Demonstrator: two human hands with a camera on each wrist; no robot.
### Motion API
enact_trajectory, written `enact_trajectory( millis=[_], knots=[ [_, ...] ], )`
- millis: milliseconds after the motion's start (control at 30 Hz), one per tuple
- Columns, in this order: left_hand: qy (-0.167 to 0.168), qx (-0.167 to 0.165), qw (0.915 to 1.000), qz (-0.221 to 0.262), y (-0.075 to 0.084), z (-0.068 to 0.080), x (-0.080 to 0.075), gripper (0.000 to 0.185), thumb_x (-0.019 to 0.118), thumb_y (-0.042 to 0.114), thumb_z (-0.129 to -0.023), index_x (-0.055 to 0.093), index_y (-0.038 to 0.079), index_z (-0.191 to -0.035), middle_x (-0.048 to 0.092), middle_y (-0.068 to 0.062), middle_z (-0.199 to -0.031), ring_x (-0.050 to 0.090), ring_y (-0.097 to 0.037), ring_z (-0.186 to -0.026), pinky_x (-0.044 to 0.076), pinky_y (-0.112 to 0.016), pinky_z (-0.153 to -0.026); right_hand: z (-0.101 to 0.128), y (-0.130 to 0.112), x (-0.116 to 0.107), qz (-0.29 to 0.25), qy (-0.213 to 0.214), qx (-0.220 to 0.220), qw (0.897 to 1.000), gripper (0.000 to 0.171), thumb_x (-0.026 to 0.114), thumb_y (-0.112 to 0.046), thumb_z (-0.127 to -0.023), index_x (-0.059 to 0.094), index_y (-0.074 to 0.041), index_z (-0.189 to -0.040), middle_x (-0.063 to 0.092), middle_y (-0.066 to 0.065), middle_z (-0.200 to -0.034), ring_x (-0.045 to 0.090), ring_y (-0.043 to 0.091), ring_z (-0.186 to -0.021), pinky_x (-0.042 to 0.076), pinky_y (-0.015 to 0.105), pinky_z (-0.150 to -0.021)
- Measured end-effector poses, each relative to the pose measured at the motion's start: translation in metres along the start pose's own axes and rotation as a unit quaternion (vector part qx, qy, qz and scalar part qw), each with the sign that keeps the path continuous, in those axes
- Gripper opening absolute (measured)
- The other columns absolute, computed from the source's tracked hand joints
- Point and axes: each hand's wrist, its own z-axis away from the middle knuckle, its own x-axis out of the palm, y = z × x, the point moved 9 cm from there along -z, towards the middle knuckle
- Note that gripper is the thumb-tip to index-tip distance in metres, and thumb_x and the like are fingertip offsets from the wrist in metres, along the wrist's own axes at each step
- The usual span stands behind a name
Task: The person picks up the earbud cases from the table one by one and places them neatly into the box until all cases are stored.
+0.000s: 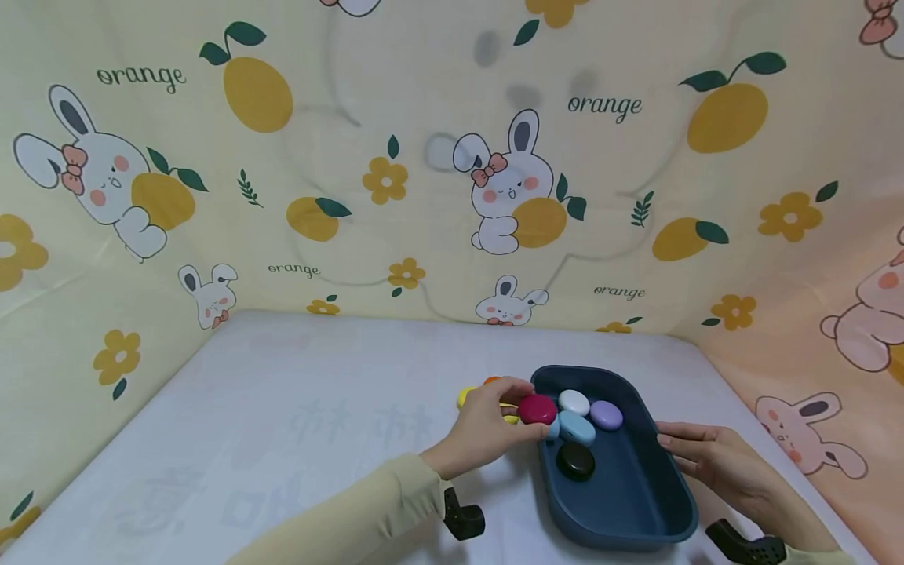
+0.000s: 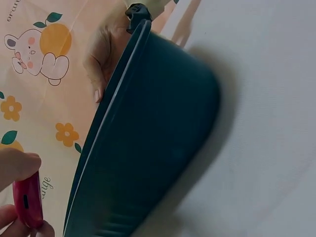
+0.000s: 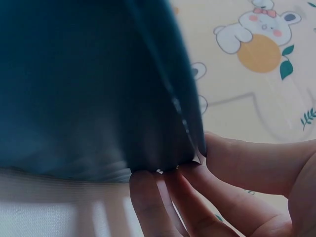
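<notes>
My left hand [image 1: 480, 424] pinches a glossy crimson oval case [image 1: 538, 409] between thumb and fingers, over the left rim of a dark blue tray [image 1: 628, 494]. A small dark slot shows in the case's edge in the left wrist view. Inside the tray lie a white oval piece [image 1: 574, 402], a purple one [image 1: 606, 416], a light blue one [image 1: 577, 428] and a black one [image 1: 575, 461]. More light blue shows beside the crimson case, partly hidden. My right hand [image 1: 734, 467] touches the tray's right side, fingertips against its outer wall and thumb at the rim.
Behind my left hand, yellow pieces [image 1: 464, 397] and an orange one [image 1: 492, 380] lie on the white tabletop [image 1: 282, 439], partly covered by the hand. A printed cloth [image 1: 424, 196] with rabbits and oranges rises at the back and sides.
</notes>
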Motion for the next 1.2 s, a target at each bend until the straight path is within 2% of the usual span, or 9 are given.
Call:
enact_trajectory(
  millis=[233,567,733,1000,1200],
  knots=[
    [-0.006,0.01,0.9999,-0.009,0.005,-0.011,0.012,0.049,0.084,0.017,-0.08,0.062,0.009,-0.123,0.063,0.004,-0.116,0.061,-0.006,-0.097,0.054,-0.024,-0.083,-0.002,0.002,-0.001,-0.009,-0.006,0.002,1.0,0.024,0.061,-0.009,-0.098,0.071,-0.005,-0.119,0.069,0.002,-0.113,0.064,0.012,-0.102,0.054,0.036,-0.088],
    [-0.051,0.026,0.998,-0.026,0.012,-0.019,0.035,0.047,0.083,0.018,-0.081,0.062,0.009,-0.121,0.063,0.005,-0.112,0.061,-0.005,-0.093,0.053,-0.021,-0.082,-0.003,0.007,-0.004,-0.016,0.018,0.009,1.0,0.022,0.062,-0.011,-0.098,0.073,-0.008,-0.116,0.07,0.003,-0.111,0.064,0.013,-0.101,0.053,0.04,-0.089],
    [-0.066,0.027,0.9968,-0.036,0.014,-0.022,0.045,0.047,0.083,0.018,-0.081,0.061,0.009,-0.121,0.063,0.005,-0.112,0.062,-0.003,-0.09,0.052,-0.016,-0.077,-0.002,0.008,-0.005,-0.026,0.014,0.007,1.0,0.021,0.062,-0.011,-0.098,0.074,-0.011,-0.115,0.07,0.0,-0.111,0.064,0.012,-0.101,0.055,0.036,-0.086],
    [-0.085,0.023,0.9945,-0.055,0.012,-0.026,0.06,0.047,0.084,0.02,-0.08,0.062,0.01,-0.121,0.064,0.007,-0.111,0.06,-0.001,-0.091,0.051,-0.014,-0.076,-0.003,0.011,-0.009,-0.009,0.043,0.013,0.999,0.028,0.065,-0.015,-0.096,0.069,-0.007,-0.123,0.069,0.002,-0.116,0.064,0.016,-0.103,0.051,0.045,-0.093],
    [-0.09,0.019,0.9929,-0.075,0.01,-0.029,0.067,0.047,0.084,0.023,-0.08,0.063,0.011,-0.12,0.066,0.007,-0.113,0.06,-0.001,-0.094,0.05,-0.013,-0.075,-0.003,0.009,-0.006,-0.017,0.028,0.005,0.999,0.024,0.064,-0.014,-0.097,0.072,-0.011,-0.119,0.069,0.0,-0.114,0.064,0.016,-0.102,0.053,0.039,-0.09]
  ],
)
